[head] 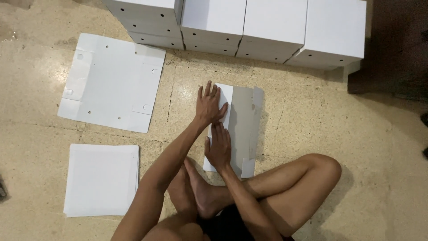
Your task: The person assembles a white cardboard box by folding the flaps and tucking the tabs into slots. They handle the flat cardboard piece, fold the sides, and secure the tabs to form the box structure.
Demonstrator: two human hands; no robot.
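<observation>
I see both hands resting flat, fingers extended, on a folded cardboard sheet (243, 129) that lies on the floor (312, 129) directly ahead of the crossed legs. The left hand (209, 105) presses on the upper part of the sheet's white left strip, fingers slightly spread and pointing away from the body. The right hand (218, 149) presses just below it on the same strip, fingers together. Neither hand pinches or grips anything; both lie palm down.

The folded sheet is an upright rectangle. Its left strip is white; the wider part to the right shows a grey face, with small notched tabs along the right edge. Its lower edge sits near the right knee.

To the left, well apart from the hands, a large flat white cardboard blank (111, 82) lies open on the floor, slightly rotated, with small round holes and cut tabs near its edges. Below it, near the left arm, I see a square stack of plain white sheets (101, 178) with neatly aligned edges.

Along the top of the view, a row of assembled white boxes (249, 27) stands in stacks, side by side, with small dark round holes on their side walls. I see no labels or signs.

The floor is beige speckled stone with thin joint lines.
</observation>
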